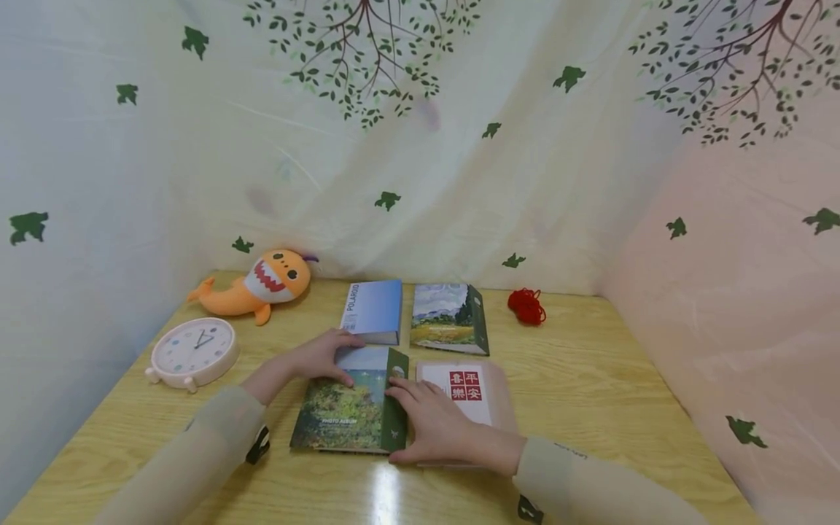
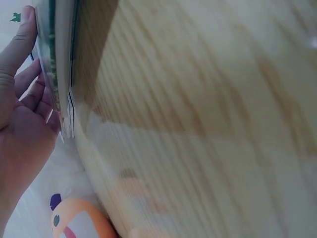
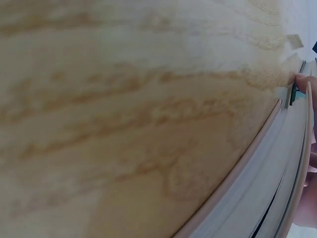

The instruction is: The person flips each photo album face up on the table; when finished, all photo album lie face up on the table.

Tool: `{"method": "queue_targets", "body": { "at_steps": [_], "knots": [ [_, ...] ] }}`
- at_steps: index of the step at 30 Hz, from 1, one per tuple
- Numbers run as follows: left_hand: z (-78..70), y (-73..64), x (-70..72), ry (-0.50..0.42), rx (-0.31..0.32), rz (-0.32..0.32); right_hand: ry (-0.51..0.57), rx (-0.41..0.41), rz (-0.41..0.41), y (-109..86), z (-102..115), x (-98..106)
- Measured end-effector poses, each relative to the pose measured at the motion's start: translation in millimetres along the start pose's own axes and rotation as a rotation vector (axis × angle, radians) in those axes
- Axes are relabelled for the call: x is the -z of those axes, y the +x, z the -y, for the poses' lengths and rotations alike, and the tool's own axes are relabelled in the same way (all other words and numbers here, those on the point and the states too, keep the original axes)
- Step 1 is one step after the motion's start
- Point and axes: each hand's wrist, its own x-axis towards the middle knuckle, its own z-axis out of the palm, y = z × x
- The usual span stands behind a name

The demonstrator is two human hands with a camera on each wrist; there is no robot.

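A green photo album (image 1: pixel 341 415) with a leafy painted cover lies flat in front of me. My left hand (image 1: pixel 321 357) rests at its far left corner, thumb on the cover and fingers stretched toward the far edge. In the left wrist view the left thumb (image 2: pixel 25 39) lies along the cover. My right hand (image 1: pixel 440 423) spans the album's right edge, fingertips on the dark green flap and thumb at the near right corner. Under that hand lies a beige-covered album (image 1: pixel 502 394) with red character squares; its thick page edges show in the right wrist view.
Behind stand two more albums lying flat: a blue POLAROID one (image 1: pixel 377 310) and a landscape-painted one (image 1: pixel 446 321). Red yarn (image 1: pixel 526 306) lies at the right. An orange shark plush (image 1: pixel 262 284) and a pink clock (image 1: pixel 195 350) are at the left. A patterned curtain (image 1: pixel 426 160) closes the back.
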Motion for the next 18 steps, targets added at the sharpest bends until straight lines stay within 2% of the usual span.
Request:
{"method": "queue_targets", "body": {
  "at_steps": [3, 7, 18],
  "knots": [
    [-0.8, 1.1, -0.3, -0.037, 0.015, 0.029, 0.003, -0.007, -0.012, 0.3, 0.3, -1.0],
    [-1.5, 1.1, -2.4, -0.092, 0.028, 0.029, 0.034, -0.016, -0.013, -0.1, -0.1, -1.5],
    [-0.6, -3.2, -9.3, -0.241, 0.044, -0.063, 0.206, -0.155, -0.010, -5.8, -3.5, 0.5]
  ]
}}
